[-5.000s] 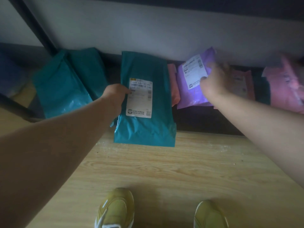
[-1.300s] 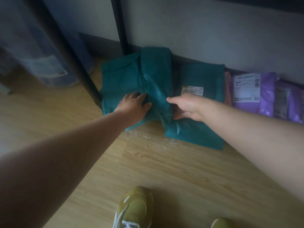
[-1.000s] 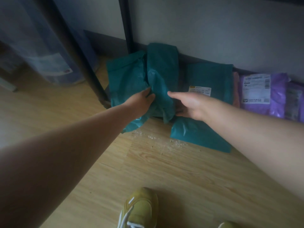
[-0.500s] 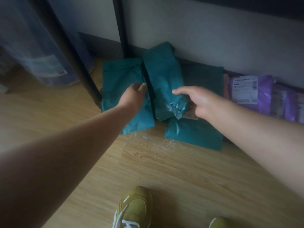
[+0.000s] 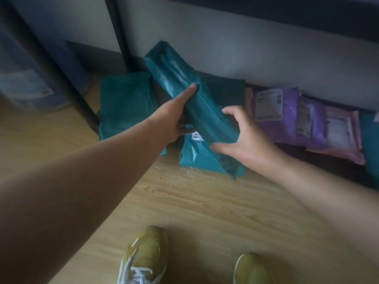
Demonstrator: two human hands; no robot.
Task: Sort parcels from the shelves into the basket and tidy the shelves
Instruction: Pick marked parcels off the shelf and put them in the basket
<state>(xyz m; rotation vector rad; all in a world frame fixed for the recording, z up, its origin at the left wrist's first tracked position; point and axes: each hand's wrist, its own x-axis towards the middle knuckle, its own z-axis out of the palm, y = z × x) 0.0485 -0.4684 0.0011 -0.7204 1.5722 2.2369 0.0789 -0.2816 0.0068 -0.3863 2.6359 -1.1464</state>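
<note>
Head view, down at the foot of the shelving. A dark shelf post (image 5: pixel 51 64) stands on the left, with a flat teal parcel (image 5: pixel 125 103) beside it on the wooden floor (image 5: pixel 194 206). Raised and tilted is the long teal parcel (image 5: pixel 180 72), its upper end toward the wall and its lower end over another teal parcel (image 5: pixel 194 158). Whether those two touch, I can't tell.

This bag looks soft, so I'd support both ends and carry it level to the basket, which isn't in shot.

The left hand (image 5: pixel 172 117) grips it mid-length, thumb laid along the top, other fingers hidden beneath. The right hand (image 5: pixel 244 138) clasps the lower end, fingers curled over the upper edge, thumb underneath. Further right, purple parcels (image 5: pixel 287 115) and a pink parcel (image 5: pixel 344 136) line the wall.
</note>
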